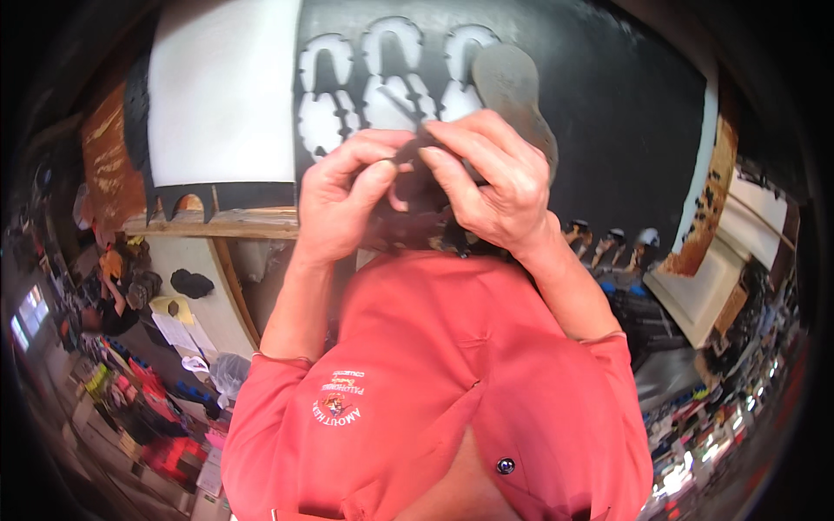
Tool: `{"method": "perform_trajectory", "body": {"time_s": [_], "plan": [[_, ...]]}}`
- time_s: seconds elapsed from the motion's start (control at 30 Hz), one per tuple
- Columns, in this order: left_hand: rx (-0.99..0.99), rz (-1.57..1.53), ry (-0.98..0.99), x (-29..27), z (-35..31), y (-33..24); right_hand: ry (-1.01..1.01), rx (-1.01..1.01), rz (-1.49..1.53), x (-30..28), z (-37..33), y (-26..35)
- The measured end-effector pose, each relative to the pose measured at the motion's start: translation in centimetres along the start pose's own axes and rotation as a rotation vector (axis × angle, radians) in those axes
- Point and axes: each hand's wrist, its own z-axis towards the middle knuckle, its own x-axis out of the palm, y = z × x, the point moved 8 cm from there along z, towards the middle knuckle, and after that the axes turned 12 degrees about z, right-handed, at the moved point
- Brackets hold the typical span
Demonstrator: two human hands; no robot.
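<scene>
My left hand (352, 191) is closed, its thumb and fingers pinching a small dark strip (407, 153) in front of my chest. From the other side, my right hand (495, 178) grips the same strip, with fingertips close to the left ones. A thin grey end sticks up above the fingers; much of the piece is hidden and blurred. Beyond the hands lies a black sheet (625, 130) with several sole-shaped cut-outs showing white. A grey-brown sole-shaped piece (506, 78) rests on that sheet, partly behind my right hand.
A white sheet (221, 95) covers the left of the worktop, above a wooden edge (226, 224). Several tools (612, 239) line the near right edge. Papers (182, 328) and a clear plastic bag (230, 375) are at lower left. A pale panel (704, 286) leans at right.
</scene>
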Motion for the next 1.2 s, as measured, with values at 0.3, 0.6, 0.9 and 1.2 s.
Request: {"method": "perform_trajectory", "body": {"time_s": [0.3,0.6,0.9,1.2], "plan": [[-0.176,0.111,-0.257,-1.8,1.3,0.0,-0.107,0.190,-0.073,-1.9,-0.5,-2.0],[0.029,0.716,-1.063,-34.9,3.8,-4.6,-0.357,0.499,-0.070,-13.2,-4.3,-7.1],[-0.047,1.296,-1.406,-45.4,2.4,-4.4,-0.874,0.758,-0.446,-31.1,-10.5,-10.0],[0.242,1.364,-0.850,-25.6,8.5,-5.7,0.128,0.266,-0.474,-4.7,-5.8,-3.2]]}}
